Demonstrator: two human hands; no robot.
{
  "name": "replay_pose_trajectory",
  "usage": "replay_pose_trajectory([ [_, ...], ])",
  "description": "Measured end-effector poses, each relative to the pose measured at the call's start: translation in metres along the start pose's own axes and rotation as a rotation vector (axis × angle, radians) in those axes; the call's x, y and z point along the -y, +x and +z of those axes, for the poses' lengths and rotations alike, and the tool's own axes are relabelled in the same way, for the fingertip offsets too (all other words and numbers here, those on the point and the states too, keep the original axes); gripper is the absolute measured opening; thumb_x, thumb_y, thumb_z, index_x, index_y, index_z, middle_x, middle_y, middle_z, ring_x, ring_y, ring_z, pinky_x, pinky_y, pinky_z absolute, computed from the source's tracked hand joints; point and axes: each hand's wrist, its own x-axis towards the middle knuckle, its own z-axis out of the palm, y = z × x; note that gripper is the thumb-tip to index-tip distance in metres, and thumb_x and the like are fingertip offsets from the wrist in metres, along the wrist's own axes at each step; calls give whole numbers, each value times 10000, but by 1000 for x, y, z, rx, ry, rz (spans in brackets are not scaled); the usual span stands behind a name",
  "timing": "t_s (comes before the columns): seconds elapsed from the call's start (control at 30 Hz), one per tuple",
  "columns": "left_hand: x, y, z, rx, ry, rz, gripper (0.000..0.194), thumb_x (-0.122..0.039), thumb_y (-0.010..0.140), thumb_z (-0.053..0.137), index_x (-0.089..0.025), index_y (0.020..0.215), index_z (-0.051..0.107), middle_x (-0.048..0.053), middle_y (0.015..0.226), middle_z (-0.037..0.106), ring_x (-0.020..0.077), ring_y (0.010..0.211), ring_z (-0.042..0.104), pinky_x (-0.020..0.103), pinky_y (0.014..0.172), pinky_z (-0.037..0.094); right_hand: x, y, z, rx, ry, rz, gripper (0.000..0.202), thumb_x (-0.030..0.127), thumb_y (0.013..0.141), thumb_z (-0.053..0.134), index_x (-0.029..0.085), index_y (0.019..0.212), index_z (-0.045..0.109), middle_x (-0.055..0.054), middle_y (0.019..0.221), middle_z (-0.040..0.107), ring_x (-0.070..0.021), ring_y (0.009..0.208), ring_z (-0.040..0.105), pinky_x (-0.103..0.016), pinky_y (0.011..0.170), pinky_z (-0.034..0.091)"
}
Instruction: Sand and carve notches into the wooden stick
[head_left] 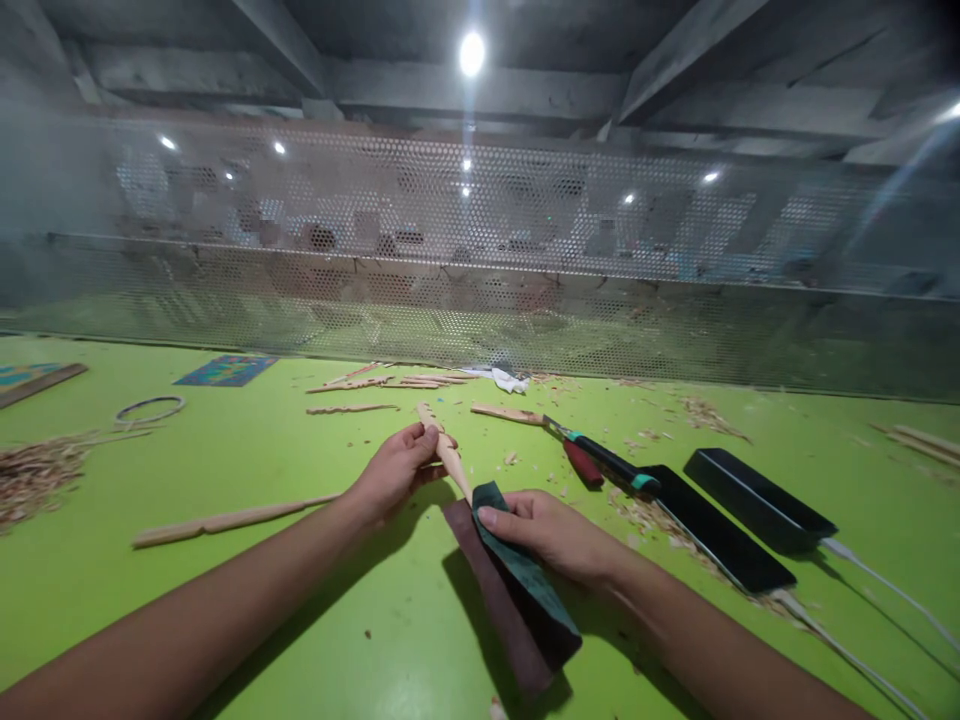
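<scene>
My left hand point(405, 465) is closed around a slim carved wooden stick point(452, 462), which points down toward my right hand. Notches show at the stick's far end. Between the thumb and fingers of my right hand point(551, 530) is a folded sheet of sandpaper point(525, 575), dark green on one face and brown on the other. The sandpaper wraps the stick's near, thin tip, so that tip is hidden. Under my left forearm lies another carved wooden stick point(232, 520), partly covered by the arm.
Several carved sticks point(352, 408) lie at the back near a perforated metal screen point(465, 260). To the right are a knife point(611, 462), a red handle point(583, 464), a phone point(724, 530) and a black box point(757, 495) with white cables. Wood shavings point(37, 475) are heaped at left.
</scene>
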Motion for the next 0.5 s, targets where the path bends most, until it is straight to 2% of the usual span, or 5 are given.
replay_pose_trajectory([
  [0.07, 1, 1, -1, -19, 46, -14, 218, -347, 1016, 690, -143, 1093, 706, 76, 1090, 725, 192, 932, 706, 345, 841, 605, 0, -1, 0, 1, -2, 10, 534, 582, 697, 944, 120, 877, 748, -34, 797, 727, -96, 633, 607, -223, 626, 443],
  [0.13, 0, 0, -2, -42, 93, -28, 328, -364, 1024, 678, -168, 1287, 661, 103, 1283, 686, 244, 1068, 703, 446, 910, 613, 0, -2, -1, 4, -6, 19, 523, 578, 709, 939, 120, 878, 752, -37, 798, 731, -98, 634, 613, -224, 625, 449],
  [0.2, -2, 0, -1, -68, 131, -34, 384, -367, 1022, 680, -189, 1359, 629, 113, 1365, 653, 268, 1133, 690, 486, 943, 606, 0, -2, -1, 7, -11, 28, 516, 576, 709, 940, 120, 858, 750, -35, 778, 727, -97, 615, 608, -226, 614, 449],
  [0.4, -2, 0, 1, -98, 190, -33, 370, -363, 1026, 675, -187, 1349, 636, 111, 1360, 656, 264, 1129, 690, 481, 944, 606, -1, -2, -2, -2, -28, 38, 522, 579, 684, 950, 122, 825, 741, -25, 742, 717, -92, 583, 596, -225, 594, 438],
  [0.5, 0, -2, 4, -78, 194, -13, 305, -356, 997, 710, -176, 1237, 658, 88, 1167, 713, 214, 945, 716, 375, 806, 627, -1, -1, -1, -2, -26, 39, 544, 586, 663, 954, 117, 850, 753, -39, 766, 731, -106, 607, 613, -242, 621, 455],
])
